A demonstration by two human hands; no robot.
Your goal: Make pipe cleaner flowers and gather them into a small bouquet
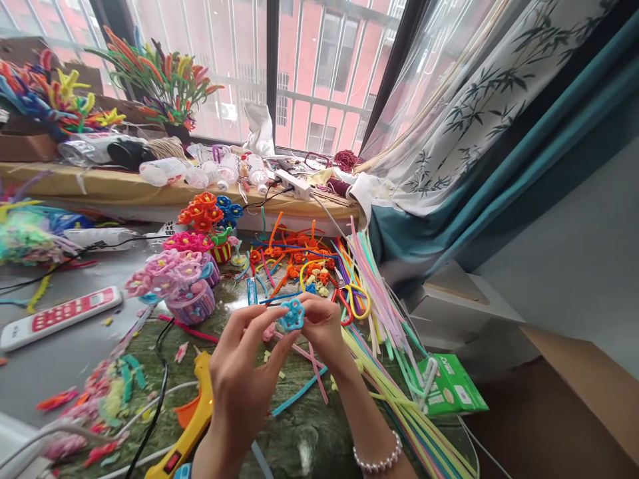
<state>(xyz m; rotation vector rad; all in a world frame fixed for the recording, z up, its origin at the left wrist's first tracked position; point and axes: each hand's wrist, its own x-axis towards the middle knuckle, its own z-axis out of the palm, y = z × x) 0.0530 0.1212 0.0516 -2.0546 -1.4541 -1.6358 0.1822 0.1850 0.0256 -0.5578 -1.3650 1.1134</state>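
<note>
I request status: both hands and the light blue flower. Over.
Left hand, right hand: both holding light blue flower. Flower above cluttered table. Yellow glue gun near left hand.

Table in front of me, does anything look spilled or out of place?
Yes, coloured scraps lie strewn left of the yellow glue gun, looking spilled rather than sorted. The white-and-red remote control also seems slightly out of place, since it isn't a craft item.
</note>
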